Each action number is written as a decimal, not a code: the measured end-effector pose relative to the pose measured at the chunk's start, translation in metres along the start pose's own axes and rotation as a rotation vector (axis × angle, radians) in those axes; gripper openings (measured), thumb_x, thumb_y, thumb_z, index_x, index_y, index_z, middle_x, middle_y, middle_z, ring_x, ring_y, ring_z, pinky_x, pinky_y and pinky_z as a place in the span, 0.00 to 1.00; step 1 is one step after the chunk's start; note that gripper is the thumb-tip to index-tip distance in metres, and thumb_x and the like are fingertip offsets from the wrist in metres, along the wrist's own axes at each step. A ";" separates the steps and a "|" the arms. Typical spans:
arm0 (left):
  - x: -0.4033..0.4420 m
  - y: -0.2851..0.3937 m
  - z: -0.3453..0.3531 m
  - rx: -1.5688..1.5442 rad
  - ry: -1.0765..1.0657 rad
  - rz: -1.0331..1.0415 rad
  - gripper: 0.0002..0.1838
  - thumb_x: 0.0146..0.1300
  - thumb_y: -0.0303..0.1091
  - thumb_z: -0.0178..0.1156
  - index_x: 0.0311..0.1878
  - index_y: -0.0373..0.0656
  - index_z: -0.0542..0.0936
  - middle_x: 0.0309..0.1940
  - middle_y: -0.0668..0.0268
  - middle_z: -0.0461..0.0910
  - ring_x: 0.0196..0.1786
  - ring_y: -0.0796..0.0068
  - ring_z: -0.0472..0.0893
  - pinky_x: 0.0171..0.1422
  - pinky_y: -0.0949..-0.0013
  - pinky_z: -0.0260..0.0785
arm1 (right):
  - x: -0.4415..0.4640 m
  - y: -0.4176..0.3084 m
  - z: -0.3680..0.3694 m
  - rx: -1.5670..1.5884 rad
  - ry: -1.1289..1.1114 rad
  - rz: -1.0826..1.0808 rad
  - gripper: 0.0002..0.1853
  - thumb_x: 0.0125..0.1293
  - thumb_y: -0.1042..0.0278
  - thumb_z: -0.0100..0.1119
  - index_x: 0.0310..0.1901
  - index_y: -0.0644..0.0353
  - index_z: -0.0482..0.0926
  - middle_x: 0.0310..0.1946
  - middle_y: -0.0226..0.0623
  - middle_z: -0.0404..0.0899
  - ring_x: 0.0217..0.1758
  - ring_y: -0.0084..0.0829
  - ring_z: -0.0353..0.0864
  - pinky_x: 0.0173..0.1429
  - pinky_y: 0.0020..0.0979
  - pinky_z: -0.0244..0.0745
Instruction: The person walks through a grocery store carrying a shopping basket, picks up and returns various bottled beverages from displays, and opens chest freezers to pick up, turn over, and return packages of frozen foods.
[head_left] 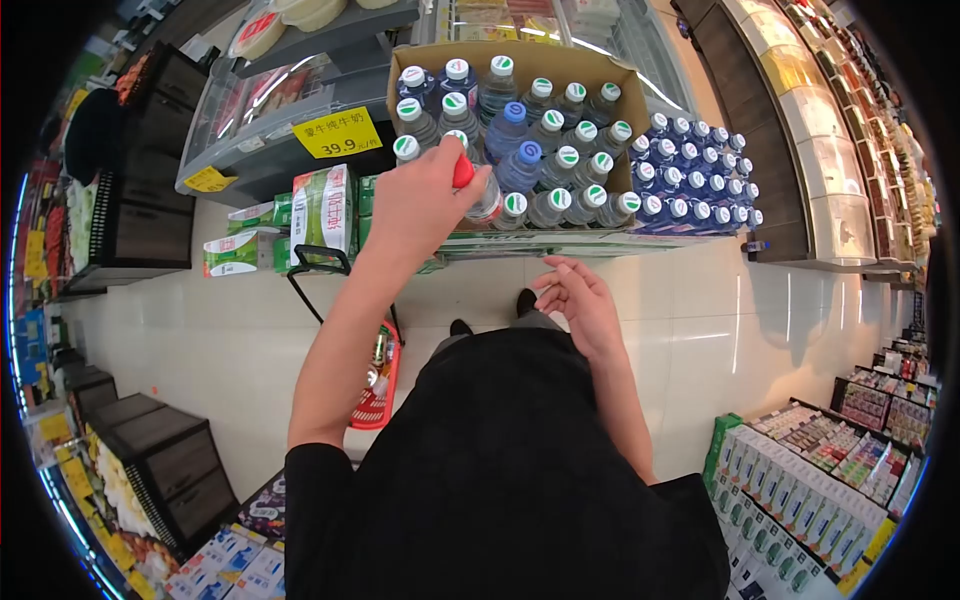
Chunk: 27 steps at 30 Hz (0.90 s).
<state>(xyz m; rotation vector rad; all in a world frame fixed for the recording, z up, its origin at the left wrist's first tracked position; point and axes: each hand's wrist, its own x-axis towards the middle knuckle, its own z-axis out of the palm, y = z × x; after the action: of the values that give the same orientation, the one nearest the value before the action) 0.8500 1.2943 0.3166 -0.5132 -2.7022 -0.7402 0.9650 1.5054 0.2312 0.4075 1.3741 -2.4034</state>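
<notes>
My left hand [425, 195] is closed around the top of a red-capped bottle [487, 202] at the near left corner of an open cardboard box [625, 95]. My fingers cover part of this bottle, and I cannot tell whether it rests on the box floor. Around it stand several clear water bottles [550, 207] with white-and-green caps. Two blue-capped bottles [519, 168] are among them. My right hand [578, 300] hangs in front of the box, fingers loosely bent and apart, with nothing in it.
Shrink-wrapped blue-labelled bottles [690, 175] stand right of the box. Green-and-white milk cartons [325, 210] are at the left, under a yellow price sign [338, 133]. A red shopping basket [375, 405] with a black handle sits on the floor by my left side. Shelves [165, 455] line both sides.
</notes>
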 end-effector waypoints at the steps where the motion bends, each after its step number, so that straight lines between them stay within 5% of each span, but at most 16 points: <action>1: 0.000 -0.001 0.013 0.098 -0.028 0.034 0.15 0.58 0.45 0.60 0.33 0.43 0.70 0.21 0.63 0.77 0.25 0.61 0.79 0.27 0.63 0.70 | 0.000 -0.006 -0.007 -0.005 0.010 -0.006 0.16 0.70 0.64 0.47 0.53 0.67 0.69 0.35 0.37 0.79 0.31 0.22 0.78 0.36 0.21 0.71; 15: -0.017 -0.012 0.100 0.362 -0.271 -0.327 0.21 0.57 0.48 0.60 0.41 0.40 0.71 0.30 0.55 0.78 0.33 0.53 0.80 0.34 0.57 0.73 | 0.032 -0.031 -0.069 -0.061 -0.063 0.050 0.15 0.70 0.64 0.49 0.51 0.65 0.72 0.35 0.36 0.79 0.31 0.21 0.78 0.36 0.21 0.71; 16: -0.016 -0.007 0.095 0.368 -0.272 -0.332 0.21 0.57 0.48 0.60 0.41 0.40 0.71 0.30 0.55 0.78 0.33 0.53 0.80 0.34 0.57 0.73 | 0.034 -0.030 -0.070 -0.068 -0.066 0.054 0.15 0.70 0.64 0.49 0.51 0.65 0.72 0.35 0.36 0.79 0.31 0.21 0.78 0.36 0.21 0.71; 18: -0.018 0.007 0.091 0.435 0.112 0.012 0.23 0.57 0.49 0.61 0.46 0.39 0.71 0.34 0.55 0.75 0.37 0.54 0.78 0.37 0.57 0.72 | 0.032 -0.024 -0.072 -0.060 -0.054 0.067 0.15 0.70 0.64 0.49 0.51 0.65 0.72 0.35 0.36 0.79 0.31 0.21 0.78 0.36 0.21 0.71; 21: -0.017 0.031 0.100 0.188 -0.140 -0.073 0.25 0.57 0.48 0.61 0.50 0.41 0.73 0.36 0.56 0.73 0.44 0.56 0.75 0.45 0.58 0.70 | 0.031 -0.027 -0.074 -0.069 -0.067 0.068 0.15 0.70 0.64 0.48 0.52 0.65 0.72 0.35 0.36 0.79 0.31 0.21 0.78 0.36 0.21 0.71; 27: -0.025 0.014 0.129 0.220 -0.267 -0.092 0.18 0.58 0.45 0.60 0.43 0.40 0.72 0.35 0.56 0.75 0.36 0.55 0.79 0.36 0.58 0.71 | 0.017 -0.020 -0.075 -0.072 -0.028 0.067 0.15 0.70 0.65 0.48 0.52 0.65 0.72 0.36 0.37 0.79 0.32 0.21 0.78 0.36 0.21 0.71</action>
<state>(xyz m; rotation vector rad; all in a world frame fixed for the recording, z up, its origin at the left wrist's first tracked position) 0.8550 1.3684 0.2067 -0.4650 -3.0249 -0.4113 0.9472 1.5778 0.2031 0.3932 1.4076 -2.2905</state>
